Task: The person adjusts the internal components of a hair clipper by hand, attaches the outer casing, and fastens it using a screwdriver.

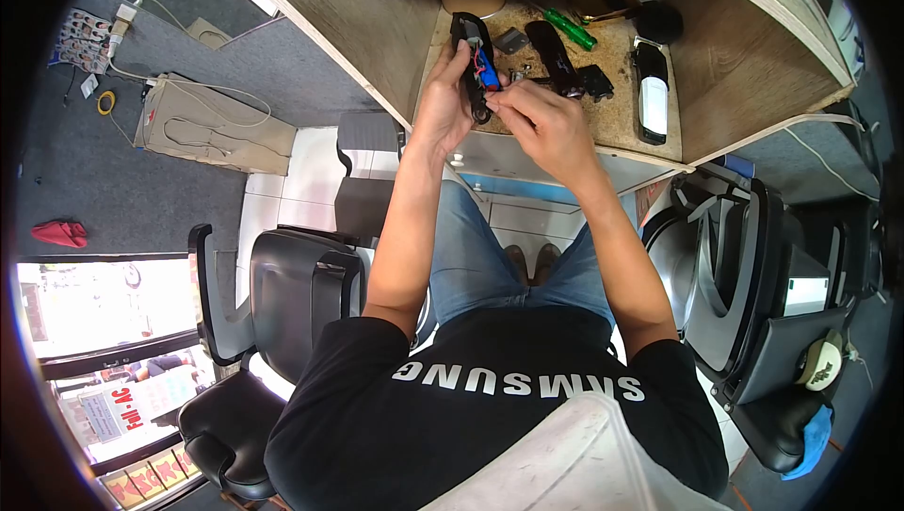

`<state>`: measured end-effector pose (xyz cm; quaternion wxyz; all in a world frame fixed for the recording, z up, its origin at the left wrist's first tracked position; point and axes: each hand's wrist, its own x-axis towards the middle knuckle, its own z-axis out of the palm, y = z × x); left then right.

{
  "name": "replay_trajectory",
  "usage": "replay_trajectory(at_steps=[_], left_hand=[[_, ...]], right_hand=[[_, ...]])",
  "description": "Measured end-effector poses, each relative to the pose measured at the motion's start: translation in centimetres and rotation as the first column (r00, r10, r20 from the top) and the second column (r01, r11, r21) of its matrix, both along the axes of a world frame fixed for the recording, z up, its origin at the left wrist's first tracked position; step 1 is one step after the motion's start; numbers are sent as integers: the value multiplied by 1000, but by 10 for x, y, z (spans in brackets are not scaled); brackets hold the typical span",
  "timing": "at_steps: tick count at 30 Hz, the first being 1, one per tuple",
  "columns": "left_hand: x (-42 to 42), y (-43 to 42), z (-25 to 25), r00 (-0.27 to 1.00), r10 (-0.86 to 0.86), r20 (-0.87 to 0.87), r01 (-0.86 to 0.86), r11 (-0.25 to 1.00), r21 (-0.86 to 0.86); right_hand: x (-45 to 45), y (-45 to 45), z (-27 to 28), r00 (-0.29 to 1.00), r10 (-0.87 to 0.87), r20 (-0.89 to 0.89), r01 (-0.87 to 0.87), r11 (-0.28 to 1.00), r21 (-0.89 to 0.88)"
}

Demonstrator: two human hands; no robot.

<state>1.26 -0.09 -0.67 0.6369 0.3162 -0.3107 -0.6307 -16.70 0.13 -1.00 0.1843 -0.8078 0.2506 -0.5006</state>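
My left hand (pixel 445 101) is closed around an opened black casing, which looks like a hair trimmer body (pixel 463 29). Inside it show a blue battery (pixel 486 68) and thin red wires. The thumb and fingers of my right hand (pixel 541 120) are pinched together at the casing's lower end; what they grip is too small to make out. Just beyond my hands, on the shelf, lie a dark shell piece (pixel 554 51), a small grey part (pixel 511 40), a black part (pixel 595 83) and several tiny metal bits.
A green screwdriver (pixel 570 29) lies at the back of the wooden shelf (pixel 617 125). A black-and-white clipper (pixel 652 92) rests on the right, below a round black brush (pixel 657 21). Black salon chairs (pixel 301 285) stand on both sides. A beige box (pixel 217 125) with cables is left.
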Motion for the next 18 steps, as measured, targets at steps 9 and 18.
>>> replay_trajectory(at_steps=[9,18], left_hand=[[2,-1,-2,992,-48,-120,49,999,11],[-31,28,13,973,154,-173,-173,979,-104]], right_hand=[[2,8,12,995,53,82,-70,972,222],[-10,26,-1,940,-4,342,-127,925,359]])
